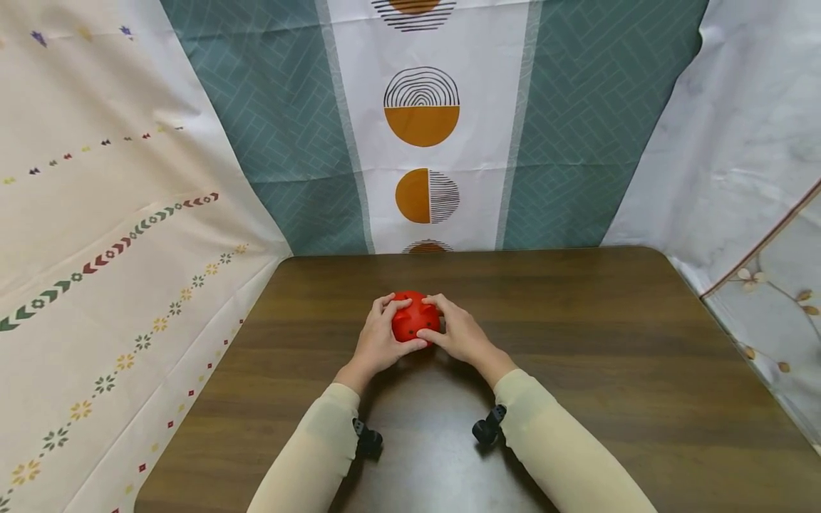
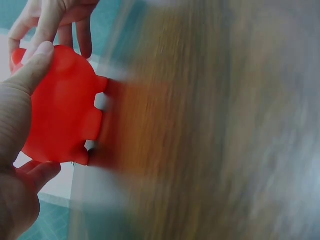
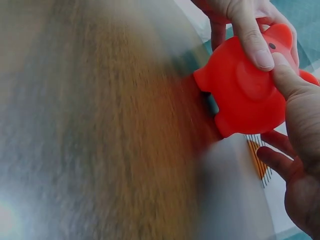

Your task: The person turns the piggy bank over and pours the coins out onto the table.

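Between both hands is a red piggy bank [image 1: 415, 315], rounded, with small ears, dark eyes and stubby feet. My left hand [image 1: 377, 340] grips it from the left, thumb across the near side and fingers over the top. From the right, my right hand [image 1: 463, 333] holds it the same way, its thumb on the face near the snout. In the left wrist view the piggy bank [image 2: 65, 112] shows its feet close to the tabletop. The right wrist view shows both thumbs meeting on the piggy bank [image 3: 242, 102]. Whether all its feet touch the wood I cannot tell.
A brown wooden table [image 1: 577, 342] lies under the hands. Behind it hangs a teal and white patterned cloth [image 1: 276, 128], with a cream cloth [image 1: 96, 214] at the left and a white one [image 1: 718, 157] at the right. Small black wrist cameras sit on both sleeves.
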Action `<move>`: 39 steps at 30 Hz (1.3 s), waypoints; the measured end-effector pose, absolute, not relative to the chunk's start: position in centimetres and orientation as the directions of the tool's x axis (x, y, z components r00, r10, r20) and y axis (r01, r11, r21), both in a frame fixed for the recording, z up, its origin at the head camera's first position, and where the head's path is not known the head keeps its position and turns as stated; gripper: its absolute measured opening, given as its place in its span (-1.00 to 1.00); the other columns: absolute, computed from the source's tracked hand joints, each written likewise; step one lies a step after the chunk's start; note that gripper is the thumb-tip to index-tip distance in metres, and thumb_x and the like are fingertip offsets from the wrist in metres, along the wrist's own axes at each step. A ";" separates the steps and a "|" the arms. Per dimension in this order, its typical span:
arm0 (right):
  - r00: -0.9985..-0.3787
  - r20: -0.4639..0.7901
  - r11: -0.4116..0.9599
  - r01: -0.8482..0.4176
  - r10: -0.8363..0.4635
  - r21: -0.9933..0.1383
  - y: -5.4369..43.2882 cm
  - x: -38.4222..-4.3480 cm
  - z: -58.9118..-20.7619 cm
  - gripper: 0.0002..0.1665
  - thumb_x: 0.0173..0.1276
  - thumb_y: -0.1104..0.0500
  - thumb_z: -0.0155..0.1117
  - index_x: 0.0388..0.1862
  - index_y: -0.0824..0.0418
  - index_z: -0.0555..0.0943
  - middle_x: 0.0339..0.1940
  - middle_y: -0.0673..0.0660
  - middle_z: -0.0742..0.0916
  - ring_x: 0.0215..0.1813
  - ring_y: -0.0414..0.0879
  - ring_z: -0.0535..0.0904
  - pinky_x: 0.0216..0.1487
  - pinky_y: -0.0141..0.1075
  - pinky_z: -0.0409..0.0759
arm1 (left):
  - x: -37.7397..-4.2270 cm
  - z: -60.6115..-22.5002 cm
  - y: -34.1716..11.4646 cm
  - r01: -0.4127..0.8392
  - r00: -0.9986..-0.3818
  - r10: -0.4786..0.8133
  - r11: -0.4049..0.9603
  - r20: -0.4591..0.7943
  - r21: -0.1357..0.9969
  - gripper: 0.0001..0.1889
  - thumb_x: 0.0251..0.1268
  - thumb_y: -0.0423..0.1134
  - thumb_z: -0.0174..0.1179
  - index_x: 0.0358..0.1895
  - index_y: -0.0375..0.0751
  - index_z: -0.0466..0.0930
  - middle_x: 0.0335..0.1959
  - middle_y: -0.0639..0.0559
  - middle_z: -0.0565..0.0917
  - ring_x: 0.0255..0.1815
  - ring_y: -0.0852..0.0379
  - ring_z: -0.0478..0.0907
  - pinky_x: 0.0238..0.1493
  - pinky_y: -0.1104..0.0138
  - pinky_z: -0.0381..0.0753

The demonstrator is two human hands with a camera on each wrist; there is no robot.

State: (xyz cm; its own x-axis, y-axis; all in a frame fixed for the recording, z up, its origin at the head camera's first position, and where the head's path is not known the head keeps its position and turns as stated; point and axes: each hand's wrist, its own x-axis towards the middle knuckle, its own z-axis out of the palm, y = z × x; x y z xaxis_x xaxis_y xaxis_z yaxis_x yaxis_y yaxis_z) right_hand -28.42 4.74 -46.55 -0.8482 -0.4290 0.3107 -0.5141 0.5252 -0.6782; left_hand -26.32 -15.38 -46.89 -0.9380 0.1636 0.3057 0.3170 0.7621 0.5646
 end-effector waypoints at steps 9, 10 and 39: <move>-0.862 0.303 0.520 -0.491 -0.406 -0.699 6.6 -27.7 -46.6 -0.26 0.16 -0.04 0.45 0.28 -0.07 0.34 0.24 0.02 0.54 0.09 0.01 0.59 0.04 -0.13 0.62 | -25.9 -46.9 -13.5 0.303 -0.943 0.160 0.775 0.292 0.555 -0.16 -0.16 0.27 0.43 0.31 0.28 0.31 0.39 0.07 0.17 0.31 -0.05 0.22 0.07 -0.05 0.55; -0.862 0.304 0.518 -0.491 -0.406 -0.700 6.8 -27.7 -46.6 -0.26 0.16 -0.04 0.45 0.28 -0.07 0.34 0.25 0.03 0.54 0.09 0.02 0.59 0.04 -0.12 0.62 | -25.9 -46.9 -13.3 0.305 -0.942 0.160 0.773 0.294 0.556 -0.15 -0.16 0.27 0.44 0.31 0.28 0.31 0.39 0.07 0.17 0.31 -0.05 0.23 0.06 -0.05 0.55; -0.878 0.295 0.423 -0.446 -0.376 -0.789 12.2 -26.8 -47.5 -0.26 0.18 -0.04 0.42 0.30 -0.13 0.31 0.35 -0.03 0.46 0.25 0.14 0.50 0.00 -0.10 0.63 | -24.8 -47.0 -7.6 0.325 -0.933 0.172 0.783 0.317 0.531 -0.15 -0.13 0.34 0.37 0.32 0.22 0.32 0.42 0.01 0.13 0.28 -0.07 0.23 -0.02 -0.05 0.58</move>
State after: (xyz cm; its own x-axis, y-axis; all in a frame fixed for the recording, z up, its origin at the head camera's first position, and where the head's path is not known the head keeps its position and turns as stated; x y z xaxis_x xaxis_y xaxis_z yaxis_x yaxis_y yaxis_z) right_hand -26.76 12.20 -47.47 -0.8784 -0.3759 0.2953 -0.4462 0.4230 -0.7887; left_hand -24.84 -7.60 -46.97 -0.9326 0.1717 0.3174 0.3248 0.7830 0.5305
